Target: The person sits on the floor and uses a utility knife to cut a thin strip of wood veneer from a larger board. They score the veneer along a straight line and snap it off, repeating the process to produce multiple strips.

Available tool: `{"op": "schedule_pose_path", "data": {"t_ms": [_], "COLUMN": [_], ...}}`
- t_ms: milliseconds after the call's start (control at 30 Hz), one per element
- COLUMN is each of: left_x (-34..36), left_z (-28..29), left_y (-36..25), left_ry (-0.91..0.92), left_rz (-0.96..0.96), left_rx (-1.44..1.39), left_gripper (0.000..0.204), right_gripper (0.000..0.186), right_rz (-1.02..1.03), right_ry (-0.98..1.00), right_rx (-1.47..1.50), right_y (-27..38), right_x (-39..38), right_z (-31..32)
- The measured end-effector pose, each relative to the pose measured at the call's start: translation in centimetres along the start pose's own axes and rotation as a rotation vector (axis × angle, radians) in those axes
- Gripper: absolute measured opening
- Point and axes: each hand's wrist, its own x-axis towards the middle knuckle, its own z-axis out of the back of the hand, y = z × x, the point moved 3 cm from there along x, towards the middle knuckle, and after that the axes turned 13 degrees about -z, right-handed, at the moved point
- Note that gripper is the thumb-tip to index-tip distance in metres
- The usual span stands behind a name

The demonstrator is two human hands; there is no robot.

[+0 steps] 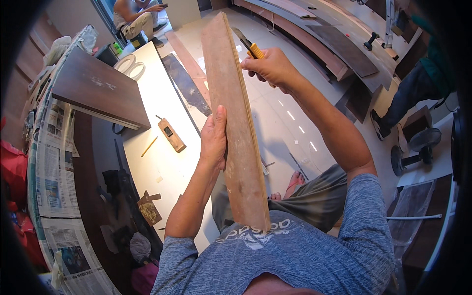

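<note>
My left hand [214,137] grips the left edge of a long brown wooden board [235,118], which stands on end, its lower end against my chest and its top tilted away from me. My right hand [271,68] is closed around a yellow utility knife [249,46], whose blade lies against the board's right edge near the top.
A white panel [157,118] to my left carries a wooden hand plane [171,134], a pencil [149,146] and tape rolls [130,65]. A dark board [98,88] overlaps it. Newspapers [54,162] cover the left. One person sits far back [137,17]; another stands right [418,83] near a fan [418,147].
</note>
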Motion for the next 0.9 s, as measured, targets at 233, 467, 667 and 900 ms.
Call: {"op": "schedule_pose_path", "data": {"t_ms": [233, 467, 667, 900], "left_x": [0.1, 0.3, -0.8, -1.3], "left_z": [0.1, -0.5, -1.2, -1.1], "left_y": [0.0, -0.5, -1.8, -0.7], "left_ry": [0.032, 0.011, 0.046, 0.082], "left_rz": [0.108, 0.072, 0.116, 0.126], "left_rx": [-0.073, -0.001, 0.015, 0.081], "left_gripper": [0.057, 0.058, 0.062, 0.069], "right_gripper": [0.024, 0.017, 0.013, 0.022], "right_rz": [0.15, 0.094, 0.547, 0.556], "right_ry": [-0.555, -0.348, -0.482, -0.58], "right_rx": [-0.445, 0.058, -0.422, -0.709], "right_y": [-6.1, -4.8, -1.2, -0.3], "right_x": [3.5, 2.2, -2.2, -2.4], "right_z": [6.8, 4.2, 1.6, 1.3]}}
